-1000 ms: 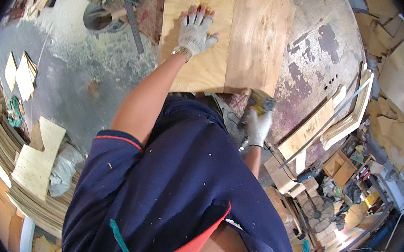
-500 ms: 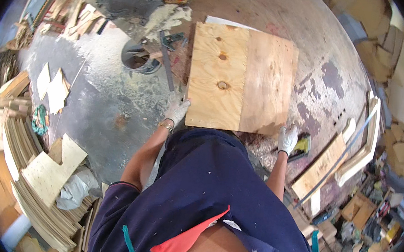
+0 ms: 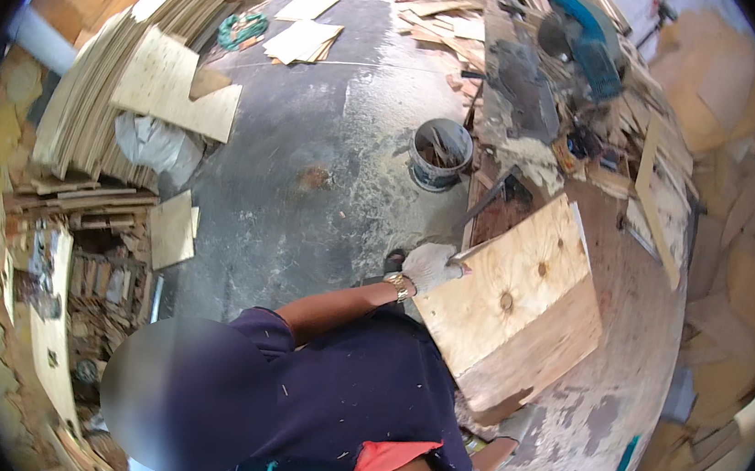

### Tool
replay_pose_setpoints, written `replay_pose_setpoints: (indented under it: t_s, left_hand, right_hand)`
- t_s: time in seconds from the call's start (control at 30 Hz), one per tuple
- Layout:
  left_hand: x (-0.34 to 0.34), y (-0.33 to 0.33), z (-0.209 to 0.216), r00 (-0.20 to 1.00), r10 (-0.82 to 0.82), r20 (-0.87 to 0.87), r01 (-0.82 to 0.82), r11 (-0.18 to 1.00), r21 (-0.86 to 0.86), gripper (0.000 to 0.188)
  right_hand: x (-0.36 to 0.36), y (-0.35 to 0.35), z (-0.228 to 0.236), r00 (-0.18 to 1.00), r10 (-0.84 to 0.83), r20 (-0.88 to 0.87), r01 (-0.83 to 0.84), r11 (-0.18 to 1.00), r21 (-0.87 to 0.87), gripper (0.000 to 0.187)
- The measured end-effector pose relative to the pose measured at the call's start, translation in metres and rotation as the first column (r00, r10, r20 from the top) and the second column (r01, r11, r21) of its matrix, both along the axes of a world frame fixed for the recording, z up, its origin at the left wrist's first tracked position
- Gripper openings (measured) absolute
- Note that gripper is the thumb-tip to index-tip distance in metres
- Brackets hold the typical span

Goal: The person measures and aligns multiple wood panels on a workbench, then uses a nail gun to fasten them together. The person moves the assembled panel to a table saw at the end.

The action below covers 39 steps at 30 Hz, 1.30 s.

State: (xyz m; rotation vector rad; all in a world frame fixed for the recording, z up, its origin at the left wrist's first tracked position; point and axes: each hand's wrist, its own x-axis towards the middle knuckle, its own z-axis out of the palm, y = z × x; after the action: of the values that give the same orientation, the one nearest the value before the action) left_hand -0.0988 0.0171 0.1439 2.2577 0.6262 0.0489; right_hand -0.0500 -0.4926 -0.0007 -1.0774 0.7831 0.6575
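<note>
A plywood panel [image 3: 533, 289] with dark knots, one half paler than the other, lies slanted in front of my body, over the brown worktable [image 3: 624, 344]. A whitish edge of another sheet shows at its far corner. My left hand [image 3: 434, 269], in a pale knitted glove with a watch at the wrist, closes round the panel's left edge. At the near right corner, my right hand [image 3: 514, 426], also gloved, is against the panel's edge; its fingers are partly hidden and dim.
A bucket of wood scraps [image 3: 441, 155] stands on the grey floor left of the table. Beyond are a teal power tool [image 3: 586, 46] and scrap wood. A stack of plywood sheets [image 3: 125, 53], a white bag [image 3: 157, 146] and a coiled green hose [image 3: 243, 30] are at left.
My view has swung left, so the panel and table now appear at the right and slanted. Both hands have stayed at the panel; the left hand is further up its left edge.
</note>
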Motion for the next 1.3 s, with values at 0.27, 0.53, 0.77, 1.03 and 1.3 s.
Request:
replay_pose_setpoints:
  t_s: [0.27,0.53,0.77,1.03,1.3]
  left_hand:
    - [-0.040,0.070,0.022,0.970,0.009,0.245,-0.030,0.996,0.081,0.053]
    - [-0.121,0.243,0.036,0.937,-0.082,0.340,0.081,0.997,0.018,0.043]
    - [-0.173,0.365,-0.030,0.899,0.361,0.247,-0.137,0.769,-0.625,0.011]
    - [-0.165,0.472,-0.055,0.560,0.792,0.243,-0.488,0.552,-0.676,0.035]
    - [-0.157,0.617,-0.103,0.294,0.926,0.235,-0.603,0.371,-0.706,0.042]
  right_hand:
    - [-0.038,0.168,0.036,0.881,-0.149,0.449,0.378,0.793,-0.478,0.068]
    - [0.042,0.279,0.030,0.840,0.017,0.543,0.221,0.903,-0.370,0.062]
    - [0.109,0.343,-0.013,0.729,0.032,0.684,-0.150,0.982,0.114,0.059]
    - [0.123,0.634,0.094,0.506,0.339,0.793,-0.115,0.938,-0.328,0.046]
    - [0.209,0.861,0.070,0.438,0.306,0.845,-0.355,0.923,-0.151,0.039]
